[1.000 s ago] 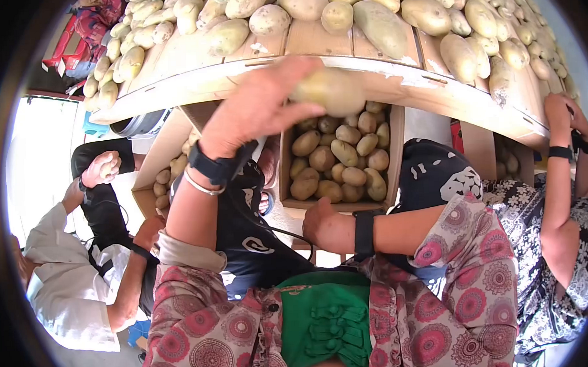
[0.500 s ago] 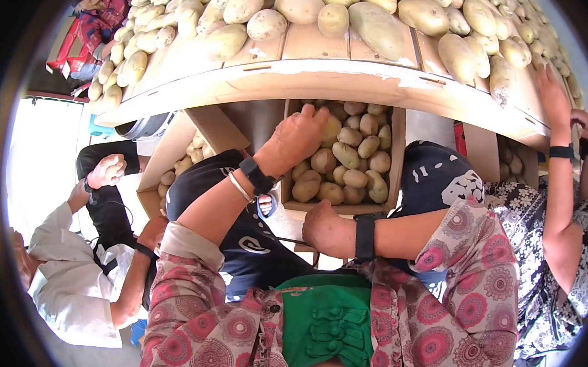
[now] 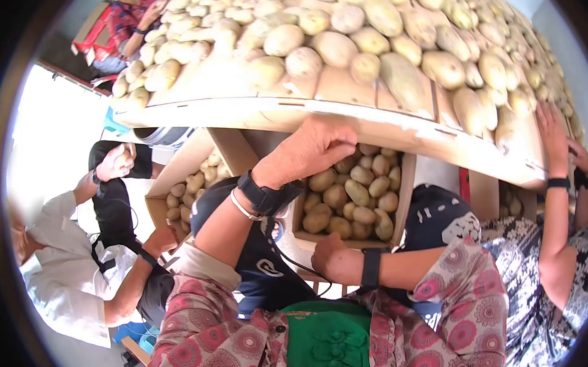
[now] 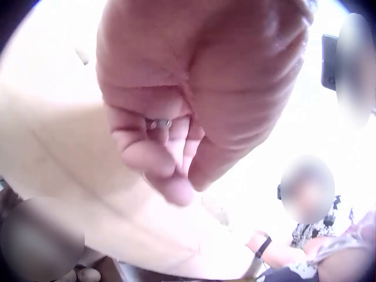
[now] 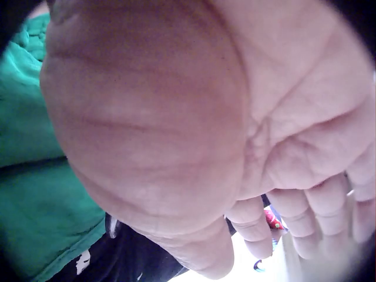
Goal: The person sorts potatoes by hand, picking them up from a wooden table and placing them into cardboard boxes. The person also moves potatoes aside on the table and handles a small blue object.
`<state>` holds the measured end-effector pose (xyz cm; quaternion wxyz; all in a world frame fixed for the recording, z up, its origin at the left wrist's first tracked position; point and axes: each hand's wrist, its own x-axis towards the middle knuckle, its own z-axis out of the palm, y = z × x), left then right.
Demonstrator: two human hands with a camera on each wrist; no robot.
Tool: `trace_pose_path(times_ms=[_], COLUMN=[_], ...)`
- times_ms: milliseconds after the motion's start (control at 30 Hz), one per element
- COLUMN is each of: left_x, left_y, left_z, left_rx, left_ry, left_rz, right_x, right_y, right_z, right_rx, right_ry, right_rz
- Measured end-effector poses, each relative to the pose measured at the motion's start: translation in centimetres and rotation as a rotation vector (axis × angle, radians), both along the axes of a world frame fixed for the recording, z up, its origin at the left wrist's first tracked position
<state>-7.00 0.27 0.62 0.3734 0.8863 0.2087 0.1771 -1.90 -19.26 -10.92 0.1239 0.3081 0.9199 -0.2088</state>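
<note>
In the head view my left hand (image 3: 309, 147) is raised between the carton of potatoes and the table's front edge. Its fingers are loosely bent, and the left wrist view shows nothing in the palm (image 4: 188, 88). Low in front of my body, just below the carton's near side, my right hand (image 3: 337, 259) stays still. Its fingers (image 5: 288, 214) hang slightly bent with nothing in them. Between my knees stands an open cardboard carton (image 3: 403, 199) with several layers of potatoes (image 3: 357, 192) inside. The left forearm and hand hide its far left corner.
A wooden table (image 3: 284, 91) spread with many potatoes (image 3: 335, 49) runs across the front. Another carton (image 3: 231, 153) of potatoes stands at the left, beside a person in a white shirt (image 3: 71, 282). At the right, another person's hand (image 3: 551, 139) rests at the table edge.
My left hand carried a potato from over the table edge down into the carton and let it go; now it has risen empty toward the edge. The right hand has barely moved.
</note>
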Motion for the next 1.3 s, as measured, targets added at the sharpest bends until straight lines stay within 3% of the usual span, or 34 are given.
trace_pose_path(times_ms=[67,133,167,233,267,333,367,433,500,633,733,833,900,1033,1100,1133,1233,1267,1300], left_x=[-0.7,-1.1,-1.2,-1.4,-1.4,-0.1,0.3,0.5,1.4,1.8,1.8,2.0,2.0,1.5,1.4,1.1,0.9,0.5,-0.2], left_y=[0.7,2.1,2.7,3.8,4.4,5.0,5.3,5.5,5.5,5.5,6.1,5.6,5.0,3.6,2.4,2.3,1.8,1.6,1.6], left_z=[0.9,1.6,2.2,3.0,2.8,2.0,1.7,1.0,0.9,0.7,0.8,0.7,0.5,-0.2,1.9,2.0,2.1,2.1,2.2], left_rx=[0.012,0.054,0.056,0.544,0.468,0.591,0.716,0.696,0.757,0.802,0.797,0.749,0.696,0.596,0.375,0.508,0.563,0.559,0.374], left_ry=[-0.117,-0.357,-0.356,-0.261,-0.216,-0.203,-0.187,-0.058,0.158,0.184,0.162,0.155,-0.082,-0.072,-0.120,-0.093,-0.124,-0.121,-0.089], left_rz=[0.098,0.518,0.520,0.725,0.675,0.647,0.613,0.569,0.672,0.734,0.763,0.751,0.680,0.616,0.469,0.420,0.385,0.388,0.364], right_x=[0.4,0.6,0.6,0.9,1.2,1.8,1.7,1.5,1.8,2.1,1.9,2.2,2.1,1.5,1.5,0.6,0.1,0.2,0.5], right_y=[-0.5,-0.6,-0.3,0.4,-0.1,-1.1,-1.2,-0.8,-0.4,0.0,-0.1,-0.1,0.4,0.0,0.9,1.4,1.3,1.1,1.1], right_z=[-0.5,-0.5,-0.5,0.2,0.1,0.1,-0.1,0.9,1.9,1.8,1.5,1.5,2.1,2.9,3.1,3.2,3.2,2.9,3.0], right_rx=[0.065,0.117,0.119,-0.097,-0.101,0.523,0.519,0.463,0.394,0.287,0.240,0.341,0.189,0.204,0.096,-0.027,0.000,-0.005,-0.001], right_ry=[0.128,0.261,0.263,0.261,0.257,0.239,0.241,0.210,0.172,0.140,0.097,0.269,0.132,0.083,-0.001,-0.139,-0.141,-0.139,-0.124], right_rz=[-0.030,-0.075,-0.073,0.005,0.004,-0.045,-0.046,-0.039,-0.044,-0.055,-0.075,-0.085,-0.061,-0.052,-0.007,0.013,-0.014,-0.011,0.009])
